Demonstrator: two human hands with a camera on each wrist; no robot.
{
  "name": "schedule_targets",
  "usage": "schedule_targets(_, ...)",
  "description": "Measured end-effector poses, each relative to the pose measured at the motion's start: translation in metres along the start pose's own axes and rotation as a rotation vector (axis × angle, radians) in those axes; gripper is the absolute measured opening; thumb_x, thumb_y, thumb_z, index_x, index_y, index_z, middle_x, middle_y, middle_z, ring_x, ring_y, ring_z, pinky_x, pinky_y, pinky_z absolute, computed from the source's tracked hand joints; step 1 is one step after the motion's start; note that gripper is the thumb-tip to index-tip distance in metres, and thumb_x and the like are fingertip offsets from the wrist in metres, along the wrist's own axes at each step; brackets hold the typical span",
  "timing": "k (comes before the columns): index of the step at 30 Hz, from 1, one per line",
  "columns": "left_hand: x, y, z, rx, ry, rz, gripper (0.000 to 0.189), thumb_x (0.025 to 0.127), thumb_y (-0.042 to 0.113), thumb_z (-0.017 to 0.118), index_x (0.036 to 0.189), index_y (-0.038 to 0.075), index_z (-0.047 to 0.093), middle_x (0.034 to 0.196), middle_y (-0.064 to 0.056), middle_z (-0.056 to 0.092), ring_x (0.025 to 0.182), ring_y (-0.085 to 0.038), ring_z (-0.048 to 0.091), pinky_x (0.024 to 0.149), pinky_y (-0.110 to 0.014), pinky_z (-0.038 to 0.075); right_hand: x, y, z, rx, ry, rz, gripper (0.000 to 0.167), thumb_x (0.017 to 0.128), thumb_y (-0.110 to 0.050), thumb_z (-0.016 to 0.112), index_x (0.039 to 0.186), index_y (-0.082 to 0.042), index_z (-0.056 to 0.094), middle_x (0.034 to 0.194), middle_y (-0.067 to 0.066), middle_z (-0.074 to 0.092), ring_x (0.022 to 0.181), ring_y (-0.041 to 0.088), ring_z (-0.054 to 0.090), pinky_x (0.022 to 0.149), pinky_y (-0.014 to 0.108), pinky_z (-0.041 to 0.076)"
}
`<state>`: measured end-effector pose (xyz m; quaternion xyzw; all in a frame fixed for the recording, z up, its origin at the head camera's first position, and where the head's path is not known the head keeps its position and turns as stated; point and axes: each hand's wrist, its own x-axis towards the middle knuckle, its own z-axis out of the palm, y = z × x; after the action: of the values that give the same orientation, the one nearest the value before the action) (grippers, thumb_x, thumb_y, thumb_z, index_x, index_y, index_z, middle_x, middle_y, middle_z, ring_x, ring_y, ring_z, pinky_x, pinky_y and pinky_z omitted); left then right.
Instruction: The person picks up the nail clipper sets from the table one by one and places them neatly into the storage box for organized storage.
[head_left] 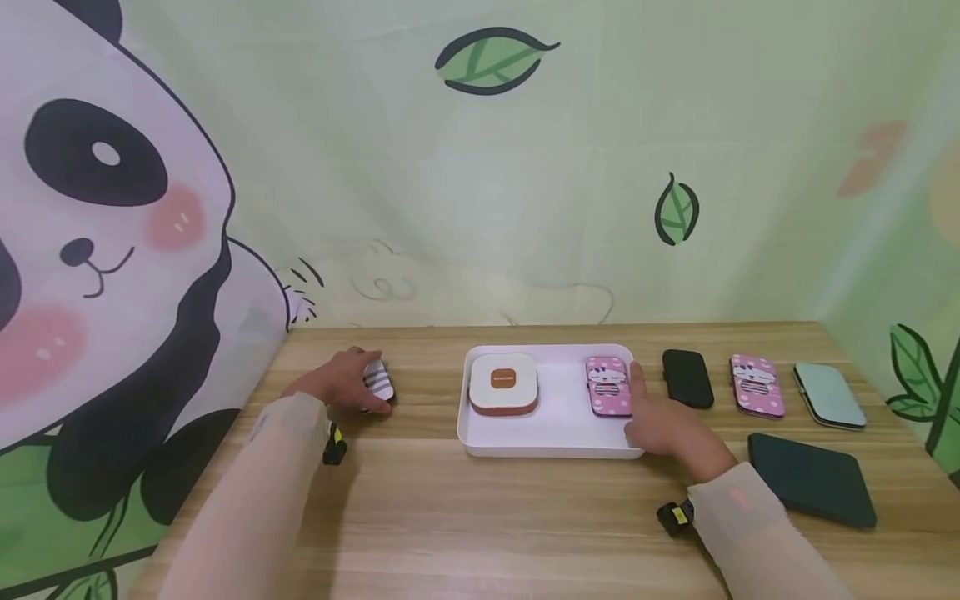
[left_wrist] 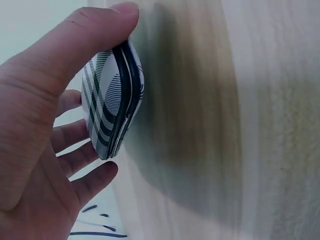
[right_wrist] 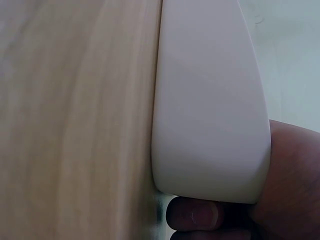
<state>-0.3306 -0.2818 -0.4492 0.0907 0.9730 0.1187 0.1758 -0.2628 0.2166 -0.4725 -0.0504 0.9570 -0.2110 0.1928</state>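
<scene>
My left hand [head_left: 347,382] is at the table's left side, holding a small plaid case [left_wrist: 107,100] between thumb and fingers. The case stands on edge in the left wrist view, its dark seam facing the camera. My right hand [head_left: 667,429] grips the right end of a white tray [head_left: 555,452], its fingers outside the end wall in the right wrist view [right_wrist: 210,115]. Inside the tray, a rounded cream-and-brown box [head_left: 504,383] lies at the left and a pink case with a cat picture [head_left: 608,387] at the right, beside my right hand.
Right of the tray lie a black case [head_left: 687,379], a second pink cat case [head_left: 757,386] and a pale blue case [head_left: 829,395]. Nearer, beside my right sleeve, is a dark green flat rectangular item [head_left: 812,480]. A panda-print cloth [head_left: 525,208] hangs behind the wooden table [head_left: 480,525].
</scene>
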Motion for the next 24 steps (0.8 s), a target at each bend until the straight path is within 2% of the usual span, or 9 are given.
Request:
schedule_targets(9, 0.002, 0.016, -0.01, -0.014, 0.092, 0.033, 0.107, 0.076, 0.053, 0.08, 0.157, 0.006, 0.029, 0.156, -0.025, 0.03, 0.129, -0.037, 0.04, 0.101, -0.052, 0.043, -0.001, -0.001, -0.001, -0.002, 0.001, 0.001, 0.096, 0.094, -0.017, 0.051, 0.156, -0.007, -0.022, 0.063, 0.006, 0.05, 0.049, 0.018, 0.043, 0.047, 0.029, 0.034)
schedule_targets(19, 0.004, 0.036, -0.015, 0.026, 0.115, 0.076, 0.102, 0.076, 0.053, 0.079, 0.157, 0.012, 0.033, 0.157, -0.021, 0.032, 0.127, -0.035, 0.042, 0.1, -0.052, 0.044, -0.003, -0.002, -0.001, -0.016, 0.012, -0.017, 0.095, 0.093, -0.015, 0.05, 0.157, -0.005, -0.02, 0.062, 0.005, 0.049, 0.048, 0.017, 0.041, 0.046, 0.028, 0.033)
schedule_targets(24, 0.005, 0.051, -0.018, 0.044, 0.121, 0.094, 0.102, 0.074, 0.055, 0.08, 0.157, 0.015, 0.035, 0.155, -0.017, 0.036, 0.123, -0.032, 0.044, 0.098, -0.048, 0.046, -0.003, -0.003, -0.001, -0.013, 0.008, -0.01, 0.095, 0.093, -0.015, 0.05, 0.157, -0.005, -0.019, 0.062, 0.005, 0.049, 0.049, 0.018, 0.042, 0.046, 0.029, 0.034)
